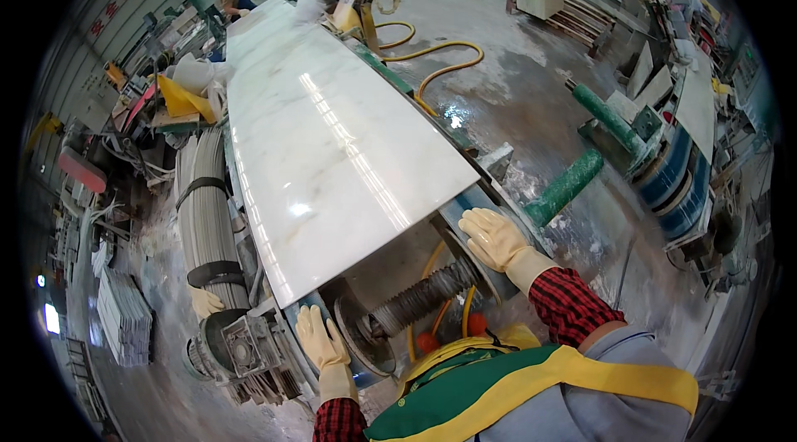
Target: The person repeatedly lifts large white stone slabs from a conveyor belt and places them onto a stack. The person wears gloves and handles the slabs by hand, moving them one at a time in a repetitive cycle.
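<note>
A: What is the biggest thing here?

B: The white stone slab (332, 143). It lies flat on a long machine bed (465, 201) and runs away from the person twd the far wall. Its near edge is just above both hands.

A: And under that edge?

B: A dark threaded shaft (425, 297) w/ a round disc at its left end. Left of it sits a grey motor (237, 351). Right of the bed there is a green roller (564, 187).

A: The hands?

B: Both wear pale rubber gloves. The left hand (322, 342) is open, fingers straight, resting on the machine frame just below the slab corner. The right hand (496, 239) is open too, laid flat on the bed rail beside the slab's near right corner. Neither hand grips anything.
</note>
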A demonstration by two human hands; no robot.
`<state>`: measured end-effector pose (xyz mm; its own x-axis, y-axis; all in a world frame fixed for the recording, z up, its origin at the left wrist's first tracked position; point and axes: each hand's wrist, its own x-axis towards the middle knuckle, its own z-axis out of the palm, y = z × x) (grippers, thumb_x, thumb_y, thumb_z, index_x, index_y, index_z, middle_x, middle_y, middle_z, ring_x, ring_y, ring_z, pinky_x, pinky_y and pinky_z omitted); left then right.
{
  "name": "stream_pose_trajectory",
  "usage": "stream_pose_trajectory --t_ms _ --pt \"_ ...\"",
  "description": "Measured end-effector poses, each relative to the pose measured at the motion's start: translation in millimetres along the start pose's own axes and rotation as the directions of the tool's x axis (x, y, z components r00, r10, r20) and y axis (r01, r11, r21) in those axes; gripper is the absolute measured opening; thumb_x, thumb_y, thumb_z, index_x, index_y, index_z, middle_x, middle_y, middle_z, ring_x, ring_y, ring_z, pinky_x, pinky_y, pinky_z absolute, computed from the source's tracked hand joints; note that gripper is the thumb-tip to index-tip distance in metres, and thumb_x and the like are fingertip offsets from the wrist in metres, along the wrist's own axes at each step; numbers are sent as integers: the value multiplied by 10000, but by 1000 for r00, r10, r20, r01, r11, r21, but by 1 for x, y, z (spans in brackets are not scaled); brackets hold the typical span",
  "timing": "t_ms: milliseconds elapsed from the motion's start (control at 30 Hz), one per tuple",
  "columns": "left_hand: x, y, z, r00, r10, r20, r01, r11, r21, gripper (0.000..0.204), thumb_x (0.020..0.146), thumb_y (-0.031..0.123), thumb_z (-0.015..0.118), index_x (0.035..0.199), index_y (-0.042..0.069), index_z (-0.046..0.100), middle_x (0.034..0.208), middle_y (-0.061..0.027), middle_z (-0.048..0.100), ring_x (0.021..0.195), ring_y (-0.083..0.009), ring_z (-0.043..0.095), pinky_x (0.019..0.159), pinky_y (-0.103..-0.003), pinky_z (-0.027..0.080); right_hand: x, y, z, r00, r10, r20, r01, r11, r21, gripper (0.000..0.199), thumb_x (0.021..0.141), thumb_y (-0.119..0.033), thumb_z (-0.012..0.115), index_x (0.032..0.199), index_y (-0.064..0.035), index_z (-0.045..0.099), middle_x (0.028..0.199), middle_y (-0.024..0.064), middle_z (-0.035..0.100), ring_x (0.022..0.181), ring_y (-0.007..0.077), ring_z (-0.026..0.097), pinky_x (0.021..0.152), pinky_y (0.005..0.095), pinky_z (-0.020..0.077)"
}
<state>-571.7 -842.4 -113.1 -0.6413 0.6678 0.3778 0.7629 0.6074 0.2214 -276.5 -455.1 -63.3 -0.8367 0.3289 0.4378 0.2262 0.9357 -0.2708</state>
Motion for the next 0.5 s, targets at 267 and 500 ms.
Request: stream_pose_trajectory --t_ms 267,500 --pt "-2 1 -3 999 -38 32 38 999 8 465 995 156 670 1434 14 618 1556 -299 568 1443 -504 508 1248 -602 356 3 -6 -5 1000 -3 24 3 1000 -8 321 897 -158 685 1193 -56 618 1216 154 638 1149 382 618 1056 479 503" --pt "-4 8 -8 998 -58 39 58 998 -5 478 1005 169 660 1461 37 600 1568 -294 557 1453 -508 499 1253 -602 353 -1 -6 -8 994 45 101 -45 999 1 340 916 -173 678 1228 -49 629 1248 164 639 1167 393 615 1062 484 501"
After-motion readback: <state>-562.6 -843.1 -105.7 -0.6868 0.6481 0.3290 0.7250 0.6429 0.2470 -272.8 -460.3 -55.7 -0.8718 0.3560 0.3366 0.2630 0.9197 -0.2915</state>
